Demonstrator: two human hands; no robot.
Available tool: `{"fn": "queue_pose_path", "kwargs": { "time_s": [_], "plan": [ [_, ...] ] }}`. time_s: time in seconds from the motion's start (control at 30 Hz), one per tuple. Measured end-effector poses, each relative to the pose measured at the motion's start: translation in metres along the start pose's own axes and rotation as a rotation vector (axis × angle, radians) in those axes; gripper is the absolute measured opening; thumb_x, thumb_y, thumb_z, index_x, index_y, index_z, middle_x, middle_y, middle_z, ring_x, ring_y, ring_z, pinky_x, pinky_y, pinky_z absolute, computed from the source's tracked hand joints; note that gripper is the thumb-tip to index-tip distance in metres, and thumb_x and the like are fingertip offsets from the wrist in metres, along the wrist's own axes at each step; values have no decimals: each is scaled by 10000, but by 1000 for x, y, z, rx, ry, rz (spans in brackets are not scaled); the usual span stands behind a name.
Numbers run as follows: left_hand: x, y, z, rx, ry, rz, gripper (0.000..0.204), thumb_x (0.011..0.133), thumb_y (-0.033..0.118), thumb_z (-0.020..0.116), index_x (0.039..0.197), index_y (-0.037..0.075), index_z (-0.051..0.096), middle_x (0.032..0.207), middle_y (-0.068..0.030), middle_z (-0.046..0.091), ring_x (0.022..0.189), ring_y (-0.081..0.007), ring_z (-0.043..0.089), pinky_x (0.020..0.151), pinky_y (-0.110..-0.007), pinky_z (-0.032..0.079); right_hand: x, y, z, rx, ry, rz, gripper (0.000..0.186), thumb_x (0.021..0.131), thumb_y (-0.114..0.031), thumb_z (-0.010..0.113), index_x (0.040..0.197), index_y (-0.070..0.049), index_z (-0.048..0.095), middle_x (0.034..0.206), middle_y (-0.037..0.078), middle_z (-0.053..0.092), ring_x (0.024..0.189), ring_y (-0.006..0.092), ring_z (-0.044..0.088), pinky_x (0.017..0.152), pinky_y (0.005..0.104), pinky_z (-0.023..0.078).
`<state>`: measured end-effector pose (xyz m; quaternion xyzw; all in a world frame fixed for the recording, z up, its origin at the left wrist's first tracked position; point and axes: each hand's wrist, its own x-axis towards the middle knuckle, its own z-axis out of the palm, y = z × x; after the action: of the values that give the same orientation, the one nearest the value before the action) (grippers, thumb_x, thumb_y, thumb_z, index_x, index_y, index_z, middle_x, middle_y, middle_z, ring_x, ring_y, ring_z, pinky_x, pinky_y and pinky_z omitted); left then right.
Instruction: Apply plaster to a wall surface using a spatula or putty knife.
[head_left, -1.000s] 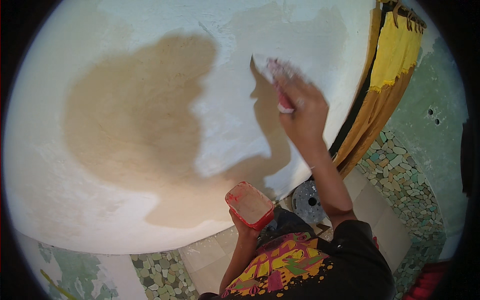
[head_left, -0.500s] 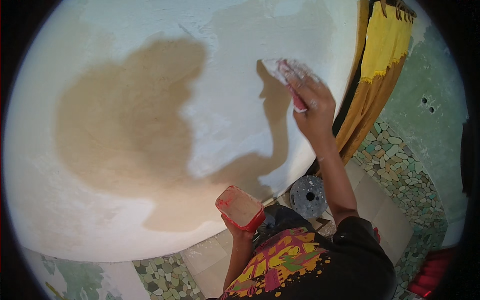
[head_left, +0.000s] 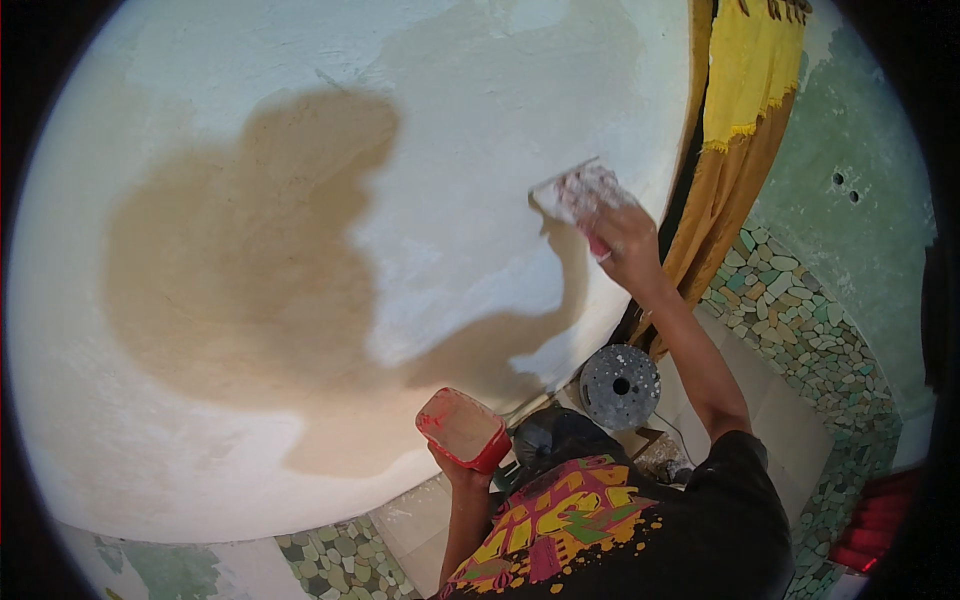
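Note:
My right hand is closed on the red handle of a putty knife. White filler coats the knife and some of my fingers. The blade's edge lies against the pale wall, or very close to it. Low in front of my body, my left hand grips a red plastic tub from below. Beige filler shows inside the tub, with red smears near one side. Its far fingers are hidden by the tub. A large shadow of my head and arm falls across the wall.
A yellow and brown curtain hangs in a doorway at the right. By the wall's foot stands a round grey speckled object with a central hole. Pebble flooring borders pale tiles; red fabric lies lower right.
My right hand has come down the wall with the putty knife, whose blade is now tilted differently. The tub in my left hand sits slightly lower and further left in view.

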<state>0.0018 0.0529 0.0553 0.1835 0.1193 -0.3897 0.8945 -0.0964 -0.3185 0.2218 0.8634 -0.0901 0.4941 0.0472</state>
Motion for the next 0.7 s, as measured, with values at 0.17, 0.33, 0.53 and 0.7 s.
{"fn": "queue_pose_path", "kwargs": {
  "time_s": [0.17,0.33,0.53,0.7],
  "plan": [
    [-7,-2,16,2,-116,-11,602,999,574,414,1374,117,525,1272,-98,639,1135,-342,633,950,-591,529,85,-13,-25,269,331,444,402,719,22,671,1099,-82,750,1028,182,726,911,343,697,845,405,554],
    [-7,-5,-7,-9,-93,-35,592,1005,572,410,1369,122,533,1268,-92,645,1142,-338,634,953,-577,533,81,-66,0,300,308,640,294,854,22,641,1110,-53,764,1030,203,744,858,217,732,760,314,552],
    [-13,-2,-13,73,-35,-45,528,1037,533,405,1356,135,542,1259,-74,651,1111,-301,650,936,-526,555,46,-129,2,228,-6,362,501,667,-4,666,1154,-92,741,1053,144,734,946,337,692,802,429,558],
    [-16,-2,-8,74,-61,-68,527,1038,524,399,1360,132,543,1254,-81,654,1119,-310,649,930,-526,560,62,-93,-14,146,160,80,522,684,-6,705,1193,-117,737,1168,127,721,1003,324,688,850,415,545]
  ]
}}
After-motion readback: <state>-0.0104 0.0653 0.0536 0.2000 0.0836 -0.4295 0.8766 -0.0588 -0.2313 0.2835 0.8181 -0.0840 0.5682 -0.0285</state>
